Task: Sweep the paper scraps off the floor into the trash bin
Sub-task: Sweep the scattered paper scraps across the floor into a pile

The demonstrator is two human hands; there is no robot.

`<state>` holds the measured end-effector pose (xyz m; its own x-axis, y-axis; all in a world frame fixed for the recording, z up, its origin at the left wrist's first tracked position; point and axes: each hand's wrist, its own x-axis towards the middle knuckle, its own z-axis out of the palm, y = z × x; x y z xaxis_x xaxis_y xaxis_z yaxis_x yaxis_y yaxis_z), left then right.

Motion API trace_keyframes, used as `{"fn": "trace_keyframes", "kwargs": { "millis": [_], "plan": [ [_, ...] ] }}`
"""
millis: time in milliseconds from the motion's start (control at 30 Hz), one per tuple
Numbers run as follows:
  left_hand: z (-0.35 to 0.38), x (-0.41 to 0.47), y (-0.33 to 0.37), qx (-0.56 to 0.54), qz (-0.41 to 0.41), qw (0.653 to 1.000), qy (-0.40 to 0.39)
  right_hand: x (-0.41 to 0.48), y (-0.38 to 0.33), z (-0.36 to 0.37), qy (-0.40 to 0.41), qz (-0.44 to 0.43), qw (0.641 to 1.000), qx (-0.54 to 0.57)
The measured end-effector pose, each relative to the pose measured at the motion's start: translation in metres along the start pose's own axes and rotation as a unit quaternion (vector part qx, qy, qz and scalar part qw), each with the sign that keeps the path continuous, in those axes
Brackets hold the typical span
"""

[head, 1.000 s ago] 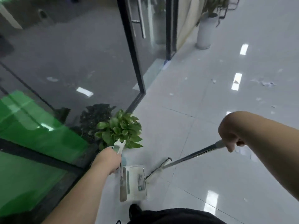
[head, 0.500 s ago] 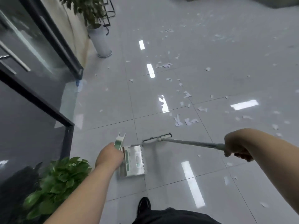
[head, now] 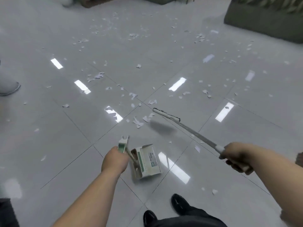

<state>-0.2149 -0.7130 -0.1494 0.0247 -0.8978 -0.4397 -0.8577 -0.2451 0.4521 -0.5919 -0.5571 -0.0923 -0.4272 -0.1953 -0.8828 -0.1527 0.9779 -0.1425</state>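
My left hand (head: 114, 159) grips the upright green-and-white handle of a dustpan (head: 147, 161), whose pan hangs just right of that hand, low over the grey tiles. My right hand (head: 236, 158) holds the end of a long broom (head: 188, 128). Its narrow head (head: 165, 114) is raised a little, with a shadow beneath it. A clump of white paper scraps (head: 139, 121) lies just left of the broom head. Many more scraps (head: 134, 36) are scattered across the floor ahead. No trash bin is in view.
A dark green planter box (head: 265, 18) stands at the far right. The base of a white pot (head: 8, 86) sits at the left edge. My black shoes (head: 178, 203) are at the bottom. The glossy tiles (head: 65, 145) reflect ceiling lights.
The view has swung right, away from the glass door and the green plant, onto the scrap-strewn floor. The broom head has swung out to the right and lifted. The dustpan has tilted.
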Motion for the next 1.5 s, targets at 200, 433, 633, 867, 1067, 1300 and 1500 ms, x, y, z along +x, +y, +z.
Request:
{"fn": "trace_keyframes", "kwargs": {
  "millis": [200,433,633,867,1067,1300,1500],
  "plan": [
    [0.028,0.007,0.025,-0.009,0.039,0.997,-0.064,0.005,0.057,0.003,0.036,0.039,0.985,0.166],
    [0.056,0.010,0.053,-0.011,0.048,0.993,-0.112,0.025,0.076,0.002,0.055,0.057,0.950,0.303],
    [0.072,0.015,0.078,0.000,0.036,0.993,-0.117,0.055,0.066,-0.006,0.033,0.089,0.926,0.366],
    [0.086,0.025,0.113,0.036,0.016,0.995,-0.089,0.086,0.004,0.002,-0.112,0.104,0.892,0.425],
    [0.100,0.035,0.144,0.055,0.004,0.996,-0.067,0.117,-0.043,-0.027,-0.206,0.070,0.827,0.519],
    [0.111,0.041,0.176,0.073,-0.013,0.996,-0.049,0.134,-0.049,-0.082,-0.231,0.064,0.804,0.544],
    [0.128,0.042,0.217,0.083,0.022,0.995,-0.057,0.125,-0.010,-0.122,-0.128,0.030,0.849,0.512]
  ]
}}
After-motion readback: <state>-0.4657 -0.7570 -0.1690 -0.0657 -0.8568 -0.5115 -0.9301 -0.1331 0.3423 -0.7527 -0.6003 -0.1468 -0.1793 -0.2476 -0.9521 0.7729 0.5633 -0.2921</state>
